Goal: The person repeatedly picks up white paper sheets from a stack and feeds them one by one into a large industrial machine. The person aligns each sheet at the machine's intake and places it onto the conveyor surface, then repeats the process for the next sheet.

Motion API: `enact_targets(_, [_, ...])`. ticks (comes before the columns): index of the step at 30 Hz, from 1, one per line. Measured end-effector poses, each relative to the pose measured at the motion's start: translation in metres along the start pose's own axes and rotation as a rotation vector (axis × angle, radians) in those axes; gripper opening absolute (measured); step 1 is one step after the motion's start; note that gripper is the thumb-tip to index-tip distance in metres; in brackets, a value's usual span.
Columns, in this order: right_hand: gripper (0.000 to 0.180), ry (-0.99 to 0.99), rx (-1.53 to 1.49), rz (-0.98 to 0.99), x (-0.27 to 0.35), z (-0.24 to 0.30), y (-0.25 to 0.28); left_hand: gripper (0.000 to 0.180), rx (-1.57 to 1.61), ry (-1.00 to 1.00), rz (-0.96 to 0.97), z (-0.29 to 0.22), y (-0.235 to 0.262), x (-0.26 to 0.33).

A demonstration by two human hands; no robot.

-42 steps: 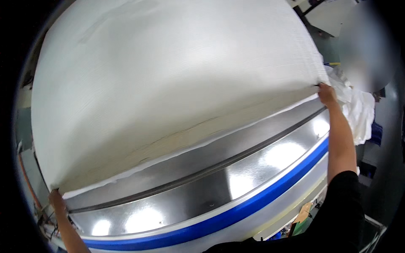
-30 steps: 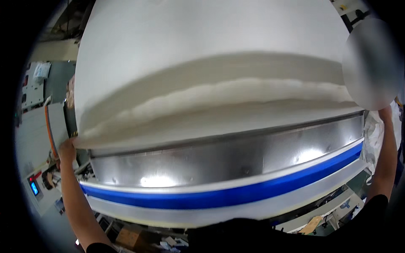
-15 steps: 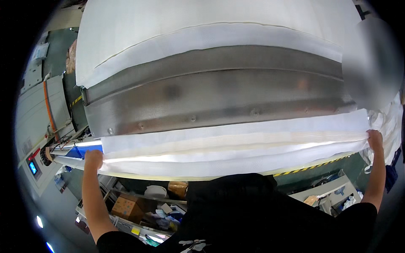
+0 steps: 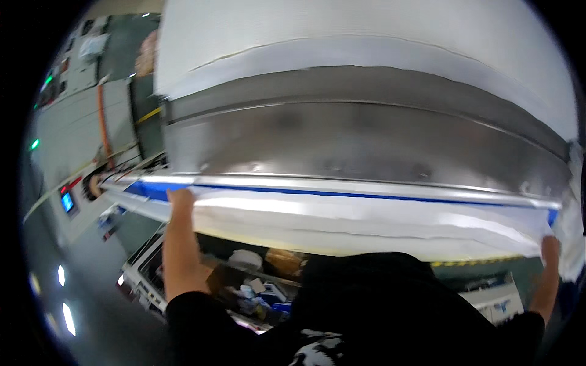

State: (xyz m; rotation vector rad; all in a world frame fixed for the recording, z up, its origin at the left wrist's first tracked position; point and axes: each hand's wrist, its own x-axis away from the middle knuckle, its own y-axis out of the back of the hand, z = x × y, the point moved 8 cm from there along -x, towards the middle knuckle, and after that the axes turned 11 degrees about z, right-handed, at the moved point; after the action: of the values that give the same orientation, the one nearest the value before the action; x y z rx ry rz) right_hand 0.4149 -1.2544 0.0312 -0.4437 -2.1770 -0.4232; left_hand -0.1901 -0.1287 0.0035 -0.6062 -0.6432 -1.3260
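A long strip of white fabric [image 4: 342, 216] is stretched in front of me between my two hands. At its left end, my left hand [image 4: 180, 200] is closed on the near edge of the cloth, beside a blue strip [image 4: 149, 190]. My right hand [image 4: 550, 247] grips the right end, its fingers partly hidden. A silver bar [image 4: 366, 186] with the blue strip along it runs just beyond the fabric. Behind that bar slopes a broad grey metal plate [image 4: 342, 137], and a wide white sheet [image 4: 366, 24] lies above the plate.
At the left stands a machine cabinet with a small lit screen [image 4: 67, 202] and an orange tube [image 4: 104, 122]. Below the fabric are a shelf with a white round tub [image 4: 246, 260], a brown box [image 4: 284, 263] and small items. White cloth [image 4: 574, 232] hangs at the far right.
Both hands have drawn the fabric toward me, away from the metal plate, uncovering the silver bar and blue strip. The view has shifted, and the blurred pale shape at the right has gone.
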Motion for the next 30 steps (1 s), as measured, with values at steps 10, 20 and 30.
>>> enact_targets(10, [0.035, 0.014, -0.483, -0.138, 0.013, -0.008, -0.005, 0.03, 0.683, 0.135, -0.471, 0.052, 0.021, 0.022])
enact_targets(20, [0.019, -0.111, -0.303, 0.027, 0.042, 0.029, 0.08, 0.027, 0.597, 0.025, -0.541, -0.011, 0.085, 0.069])
enact_targets(30, [0.027, -0.18, -0.365, -0.199, 0.014, 0.034, 0.127, 0.027, 0.502, 0.033, -0.559, -0.003, 0.109, 0.054])
